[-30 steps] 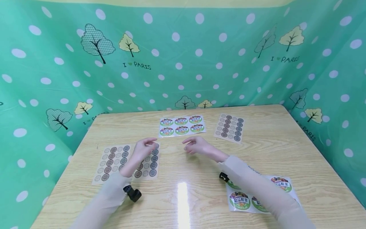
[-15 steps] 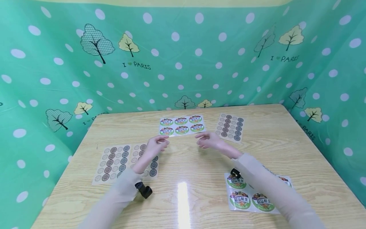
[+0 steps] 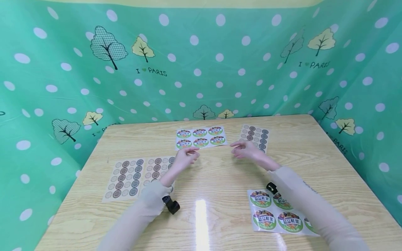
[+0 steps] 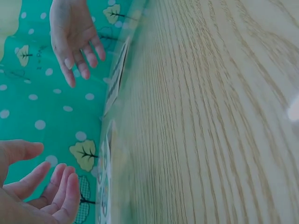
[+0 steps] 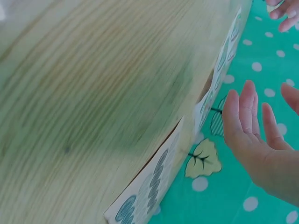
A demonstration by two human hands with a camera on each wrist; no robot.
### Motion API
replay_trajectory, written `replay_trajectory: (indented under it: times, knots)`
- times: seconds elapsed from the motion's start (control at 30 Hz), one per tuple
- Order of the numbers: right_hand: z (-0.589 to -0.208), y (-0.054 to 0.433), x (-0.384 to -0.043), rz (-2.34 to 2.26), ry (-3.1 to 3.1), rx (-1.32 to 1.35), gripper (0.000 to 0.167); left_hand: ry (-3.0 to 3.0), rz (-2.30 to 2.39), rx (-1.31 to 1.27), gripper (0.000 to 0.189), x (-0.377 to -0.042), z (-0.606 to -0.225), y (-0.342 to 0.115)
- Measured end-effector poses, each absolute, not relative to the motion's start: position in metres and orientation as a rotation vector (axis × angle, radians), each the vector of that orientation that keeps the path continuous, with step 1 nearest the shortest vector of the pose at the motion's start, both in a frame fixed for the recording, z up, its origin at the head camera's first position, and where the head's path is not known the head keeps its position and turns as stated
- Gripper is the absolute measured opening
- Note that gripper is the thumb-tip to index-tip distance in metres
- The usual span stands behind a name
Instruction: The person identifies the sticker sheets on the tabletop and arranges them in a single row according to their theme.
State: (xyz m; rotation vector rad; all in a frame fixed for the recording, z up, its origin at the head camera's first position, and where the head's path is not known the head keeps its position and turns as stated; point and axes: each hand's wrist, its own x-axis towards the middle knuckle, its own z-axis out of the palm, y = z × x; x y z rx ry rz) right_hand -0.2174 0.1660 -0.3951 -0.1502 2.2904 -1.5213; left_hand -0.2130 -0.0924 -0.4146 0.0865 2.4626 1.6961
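Tabletop (image 3: 216, 174) between left grip (image 3: 185, 157), right grip (image 3: 247, 150) | both relaxed, holding nothing | fruit-sticker sheet (image 3: 201, 137) edge near left

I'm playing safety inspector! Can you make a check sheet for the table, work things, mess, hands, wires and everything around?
Surface: wooden table, bright glare streak on it.
Job's things: two round-label sheets at left, third round-label sheet far right, fruit-sticker sheet far middle, another fruit-sticker sheet near right.
Clutter: nothing seen.
Hands: left hand and right hand above the table, holding nothing.
Cables: nothing seen.
Surroundings: green dotted cloth behind and at both sides.
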Motion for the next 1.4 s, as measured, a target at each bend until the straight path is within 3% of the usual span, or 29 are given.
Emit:
replay_trajectory:
  times: [1.4]
  knots:
    - [-0.409,0.25,-0.259,-1.469,2.464,0.028,0.048,2.401,1.633,0.247,0.029,-0.24,-0.428,-0.001]
